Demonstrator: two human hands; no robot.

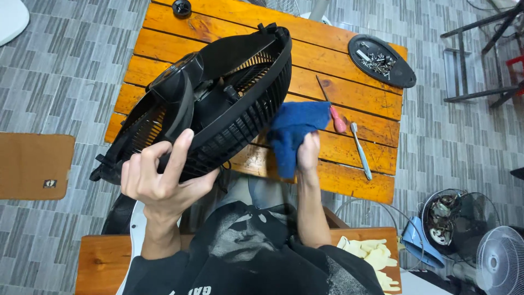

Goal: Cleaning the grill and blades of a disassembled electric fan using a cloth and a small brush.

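Note:
A black fan housing with its slatted rear grille [218,104] is tilted above an orange slatted wooden table [349,93]. My left hand [161,175] grips the grille's lower rim, thumb over the edge. At the grille's right side, my right hand [308,155] clutches a crumpled blue cloth [295,134] that touches the rim. The motor hub and a small spindle show inside the housing.
On the table lie a red-handled screwdriver [334,112], a toothbrush [361,150], a black oval lid holding several screws [382,60] and a black knob [181,7]. Yellow gloves [368,254] rest on the bench. Other fan parts [464,224] stand at the lower right.

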